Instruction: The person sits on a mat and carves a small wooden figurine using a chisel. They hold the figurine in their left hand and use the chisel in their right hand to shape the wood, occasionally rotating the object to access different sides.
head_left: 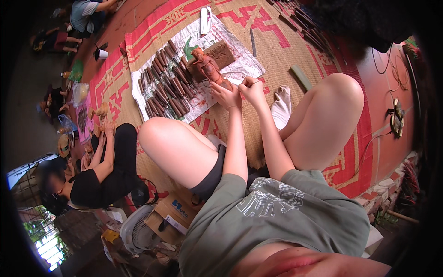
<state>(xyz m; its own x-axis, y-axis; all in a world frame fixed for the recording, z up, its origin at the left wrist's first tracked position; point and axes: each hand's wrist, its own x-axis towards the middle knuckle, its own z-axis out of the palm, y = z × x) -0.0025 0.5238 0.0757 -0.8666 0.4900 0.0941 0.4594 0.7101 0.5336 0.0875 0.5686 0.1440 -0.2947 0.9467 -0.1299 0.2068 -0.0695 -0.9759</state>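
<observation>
A reddish-brown carved wooden figurine (208, 69) leans against a brown wooden block (222, 54) on a stained white cloth (203, 104). My left hand (226, 96) is closed round the figurine's near end. Just to the right, my right hand (252, 90) has its fingers curled in a pinch close to that end; whatever it holds is too small or hidden to make out. Several wooden-handled carving tools (166, 83) lie in rows on the cloth, left of the figurine. Some green material (188, 48) shows behind the figurine.
A patterned red and tan mat (272, 41) spreads under everything. Right of my hands are a white sock (281, 106) and a grey-green bar (301, 78). More dark tools (309, 27) lie far right. On my left sits another person (99, 171) beside a fan (137, 228) and cardboard box (170, 217).
</observation>
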